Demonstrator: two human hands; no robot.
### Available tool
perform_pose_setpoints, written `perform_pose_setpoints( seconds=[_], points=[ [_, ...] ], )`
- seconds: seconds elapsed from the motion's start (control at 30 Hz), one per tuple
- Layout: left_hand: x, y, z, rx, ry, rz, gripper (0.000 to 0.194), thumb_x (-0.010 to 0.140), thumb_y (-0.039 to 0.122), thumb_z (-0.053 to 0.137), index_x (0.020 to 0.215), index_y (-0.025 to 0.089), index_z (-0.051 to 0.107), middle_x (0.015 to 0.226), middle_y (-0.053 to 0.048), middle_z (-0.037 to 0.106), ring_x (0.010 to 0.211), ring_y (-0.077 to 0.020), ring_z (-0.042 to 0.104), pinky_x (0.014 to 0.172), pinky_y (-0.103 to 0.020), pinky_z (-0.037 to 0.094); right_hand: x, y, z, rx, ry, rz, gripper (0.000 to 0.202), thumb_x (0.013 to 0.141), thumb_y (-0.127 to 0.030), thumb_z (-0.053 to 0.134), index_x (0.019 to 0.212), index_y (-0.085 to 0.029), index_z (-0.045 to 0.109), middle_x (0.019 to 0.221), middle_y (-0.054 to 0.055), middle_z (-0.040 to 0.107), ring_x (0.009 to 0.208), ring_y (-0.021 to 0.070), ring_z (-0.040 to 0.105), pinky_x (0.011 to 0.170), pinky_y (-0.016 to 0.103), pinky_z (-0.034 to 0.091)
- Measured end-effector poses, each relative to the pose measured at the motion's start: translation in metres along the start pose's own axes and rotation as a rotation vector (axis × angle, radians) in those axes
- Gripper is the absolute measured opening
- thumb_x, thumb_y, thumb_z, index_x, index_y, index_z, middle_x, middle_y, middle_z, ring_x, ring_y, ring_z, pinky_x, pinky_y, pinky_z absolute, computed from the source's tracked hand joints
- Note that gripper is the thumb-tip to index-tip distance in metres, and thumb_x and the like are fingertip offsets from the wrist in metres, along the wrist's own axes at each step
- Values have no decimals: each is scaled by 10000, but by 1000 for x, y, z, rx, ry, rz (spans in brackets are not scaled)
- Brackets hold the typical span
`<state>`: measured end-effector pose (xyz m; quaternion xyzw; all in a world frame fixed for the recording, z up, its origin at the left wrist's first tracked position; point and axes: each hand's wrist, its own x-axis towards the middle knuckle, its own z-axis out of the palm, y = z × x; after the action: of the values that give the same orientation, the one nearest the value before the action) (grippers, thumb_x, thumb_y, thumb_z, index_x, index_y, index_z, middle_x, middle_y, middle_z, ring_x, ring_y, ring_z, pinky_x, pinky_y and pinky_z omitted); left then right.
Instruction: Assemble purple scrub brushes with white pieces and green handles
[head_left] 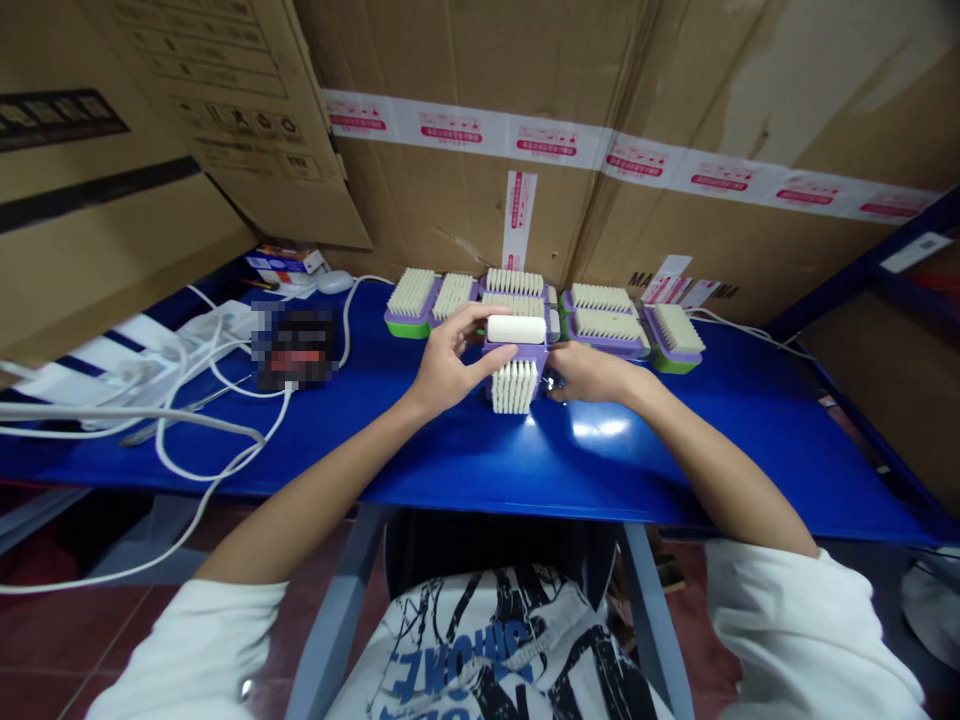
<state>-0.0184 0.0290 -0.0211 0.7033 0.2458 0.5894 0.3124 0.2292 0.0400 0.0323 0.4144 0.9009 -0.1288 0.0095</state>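
Note:
My left hand (pixel 442 365) grips a purple scrubbing brush (pixel 514 386) from its left side, thumb across the front. Cream bristles face me on the brush, and a ribbed white cylinder (pixel 517 330) lies along its top. On the brush's right side, my right hand (pixel 589 372) has its fingers curled in. Something small, dark and shiny (pixel 553 382) shows at those fingertips; I cannot make out what it is. Behind both hands, several similar purple and green brushes (pixel 411 298) rest on the blue table with bristles up.
White cables (pixel 217 470) loop over the left of the blue table (pixel 465 460). A blurred dark device (pixel 300 350) is plugged into one of them. Small boxes (pixel 285 262) stand at the back left. Tall cardboard (pixel 450 200) walls the table's far side.

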Motion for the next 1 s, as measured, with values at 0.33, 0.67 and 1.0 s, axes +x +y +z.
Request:
perform_pose_setpoints(
  seconds=[0.33, 0.67, 1.0],
  points=[
    [-12, -8, 0, 36, -289, -28, 1283, 768, 673, 986, 1756, 326, 246, 1747, -197, 432, 1550, -445, 555, 1303, -632, 482, -23, -11, -45, 588, 934, -186, 727, 930, -553, 851, 1594, -382, 610, 1269, 38, 760, 1141, 281, 764, 1045, 491, 656],
    [-16, -16, 8, 90, -207, -55, 1181, 771, 628, 1002, 1672, 306, 309, 1654, -198, 532, 1552, -430, 560, 1314, -671, 460, -15, -32, -26, 492, 719, -411, 274, 985, -478, 852, 1175, -281, 848, 1225, 56, 845, 1173, 276, 790, 1080, 473, 630],
    [-18, -20, 11, 24, -270, -43, 1233, 817, 590, 985, 1732, 386, 183, 1602, -172, 554, 1485, -420, 623, 1219, -687, 550, -27, -27, -40, 267, 592, -373, 202, 1032, -338, 793, 1206, -241, 829, 1253, 74, 846, 1182, 305, 795, 1069, 475, 618]
  ],
)
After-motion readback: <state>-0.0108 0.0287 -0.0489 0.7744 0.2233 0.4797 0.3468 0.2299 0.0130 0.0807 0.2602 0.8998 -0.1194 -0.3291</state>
